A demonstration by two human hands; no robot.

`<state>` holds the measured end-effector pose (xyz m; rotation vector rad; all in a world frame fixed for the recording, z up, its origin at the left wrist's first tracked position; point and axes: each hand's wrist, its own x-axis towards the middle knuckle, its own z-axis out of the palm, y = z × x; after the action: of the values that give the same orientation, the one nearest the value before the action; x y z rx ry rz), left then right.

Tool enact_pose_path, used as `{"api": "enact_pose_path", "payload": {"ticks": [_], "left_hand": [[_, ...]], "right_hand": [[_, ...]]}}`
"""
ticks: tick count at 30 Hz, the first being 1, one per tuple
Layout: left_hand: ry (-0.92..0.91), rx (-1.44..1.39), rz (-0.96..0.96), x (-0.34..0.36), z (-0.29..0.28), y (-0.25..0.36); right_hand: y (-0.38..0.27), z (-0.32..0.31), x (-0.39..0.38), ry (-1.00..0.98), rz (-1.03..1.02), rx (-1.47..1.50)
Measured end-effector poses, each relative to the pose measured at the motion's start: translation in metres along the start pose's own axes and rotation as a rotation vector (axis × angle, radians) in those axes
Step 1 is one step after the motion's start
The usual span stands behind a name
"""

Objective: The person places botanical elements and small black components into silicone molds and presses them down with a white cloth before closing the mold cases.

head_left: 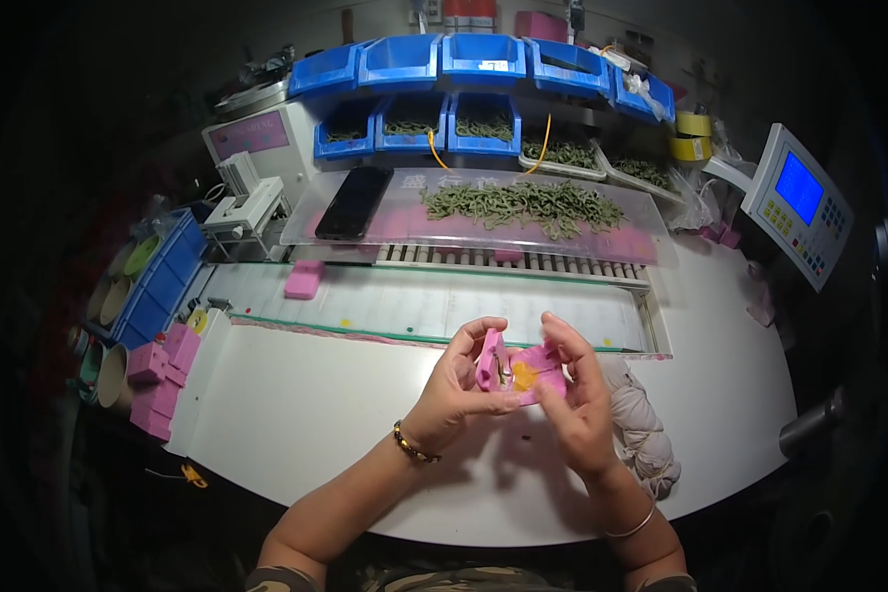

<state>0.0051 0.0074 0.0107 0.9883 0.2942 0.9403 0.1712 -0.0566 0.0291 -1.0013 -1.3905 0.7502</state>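
Above the white table, a pink rubber mould (551, 359) is spread open between my two hands. On its inner face sits a translucent orange-yellow piece (524, 376), which looks like wax. My left hand (444, 393) grips the upright left part of the mould, thumb along the lower edge. The right part is held by my right hand (584, 419), with the thumb near the orange piece and the fingers behind the mould's far edge. The palm-side fingers are partly hidden. A whitish cloth bundle (644, 434) lies beside my right wrist.
Green twig-like pieces (523, 205) and a black phone (355, 202) lie on a clear raised panel above a conveyor (444, 301). Blue bins (400, 61) line the back. Pink blocks (156, 400) are stacked at left; a control panel (799, 202) stands at right.
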Motion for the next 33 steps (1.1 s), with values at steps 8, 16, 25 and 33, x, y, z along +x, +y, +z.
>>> {"api": "enact_pose_path", "payload": {"ticks": [8,16,25,33], "left_hand": [[0.052,-0.557,-0.057,0.000,-0.004,-0.011],[0.238,-0.444,-0.190,-0.002,-0.009,0.008],[0.332,-0.074,0.003,-0.002,-0.002,-0.012],[0.387,0.045,0.074,0.001,0.002,-0.021]], "right_hand": [[-0.011,0.018,-0.005,-0.185,-0.375,-0.410],[-0.015,0.027,-0.010,-0.292,-0.473,-0.513],[-0.013,0.023,-0.011,0.001,-0.167,-0.246],[-0.008,0.021,-0.010,-0.043,-0.287,-0.405]]}}
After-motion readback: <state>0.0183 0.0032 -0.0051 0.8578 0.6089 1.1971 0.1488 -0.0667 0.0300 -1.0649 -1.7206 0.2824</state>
